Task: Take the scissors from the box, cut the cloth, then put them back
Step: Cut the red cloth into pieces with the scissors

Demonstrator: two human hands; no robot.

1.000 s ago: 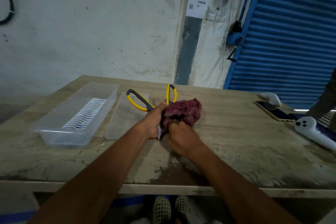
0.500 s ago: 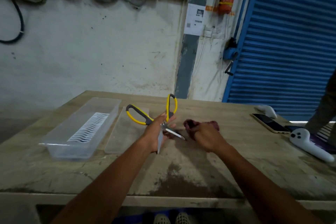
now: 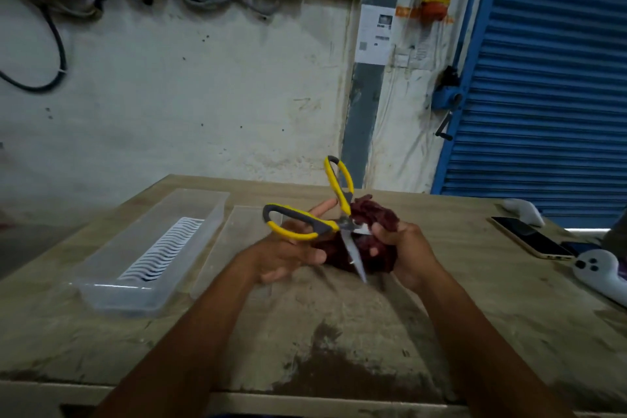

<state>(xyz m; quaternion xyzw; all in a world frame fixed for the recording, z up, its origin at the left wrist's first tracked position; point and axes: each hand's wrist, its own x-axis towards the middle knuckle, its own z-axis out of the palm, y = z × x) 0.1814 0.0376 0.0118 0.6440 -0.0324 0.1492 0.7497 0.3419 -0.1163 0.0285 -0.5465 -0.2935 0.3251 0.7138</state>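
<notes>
On the worn, stained wooden workbench [image 3: 441, 332], the long clear plastic box [image 3: 112, 292] with a white ribbed insert sits at the left, its flat clear lid [image 3: 234, 241] lying just beside it, and neither holds the tool, so the taking-out step looks finished. Near the middle of the bench the bunched dark maroon cloth [image 3: 375, 214] is raised off the surface in the right hand [image 3: 407, 251], whose fingers curl round the bundle and pinch it from the right side. The left hand [image 3: 285, 254] holds the yellow-and-grey-handled scissors [image 3: 336, 224] near the pivot rather than through the loops; one finger sticks out straight behind the handles, and how the others lie I cannot tell exactly, since the handle hides part of them. The handles stand wide apart and one steel blade points down across the front of the cloth, touching it. The cutting seems to be under way, though no clean cut edge shows; finishing the cut and returning the scissors to the box are left.
</notes>
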